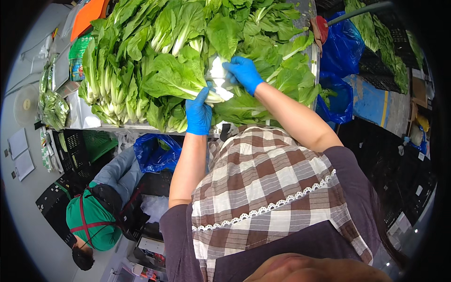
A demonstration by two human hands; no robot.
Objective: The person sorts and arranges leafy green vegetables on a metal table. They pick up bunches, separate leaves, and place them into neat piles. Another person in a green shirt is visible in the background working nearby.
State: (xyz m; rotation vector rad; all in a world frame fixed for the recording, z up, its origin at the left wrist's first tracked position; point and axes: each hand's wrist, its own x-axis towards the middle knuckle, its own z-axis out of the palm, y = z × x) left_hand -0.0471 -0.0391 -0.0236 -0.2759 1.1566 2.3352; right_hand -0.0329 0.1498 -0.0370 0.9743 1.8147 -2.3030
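Note:
My left hand (pixel 199 112), in a blue glove, grips a bunch of leafy greens (pixel 172 75) near its pale stem end, the leaves spreading to the left. In a matching glove, my right hand (pixel 243 74) has its fingers closed at the base of a single broad green leaf (pixel 222 35), which points away from me. A bright, glaring patch of the table (pixel 220 79) shows between the two hands. Heaped greens (pixel 116 81) with their white stems toward me lie left of my left hand. Looser leaves (pixel 292 77) spread under and beyond my right forearm.
Blue plastic bags (pixel 341 49) hang off the table's right side, and another blue bag (pixel 156 151) sits below its front edge. At lower left, a person in a green top (pixel 93 218) bends near black crates (pixel 75 151). Bagged greens (pixel 53 105) lie at far left.

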